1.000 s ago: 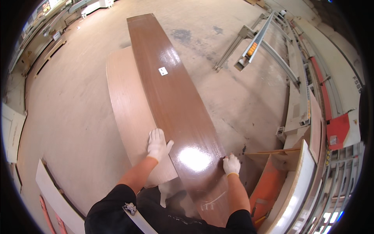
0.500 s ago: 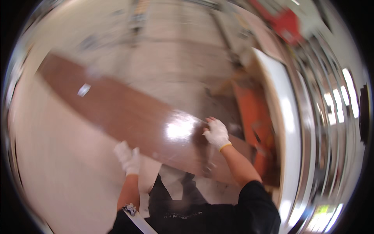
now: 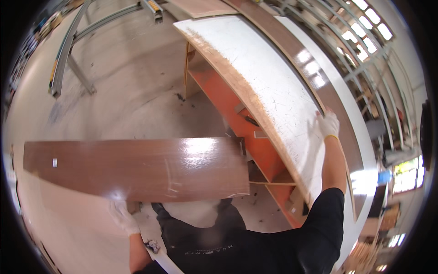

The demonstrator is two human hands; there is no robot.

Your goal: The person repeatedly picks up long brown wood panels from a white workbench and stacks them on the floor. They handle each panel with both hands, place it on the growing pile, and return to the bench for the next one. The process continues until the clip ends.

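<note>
Down low on the person's left, the gloved left hand [image 3: 122, 217] grips the near edge of a long shiny brown board [image 3: 137, 169] — fingers closed on it. Over on the right, the gloved right hand [image 3: 328, 124] rests flat on a white tabletop [image 3: 269, 86] — fingers apart.

Two gloved hands [image 3: 122, 217], one brown board [image 3: 137, 169]
</note>
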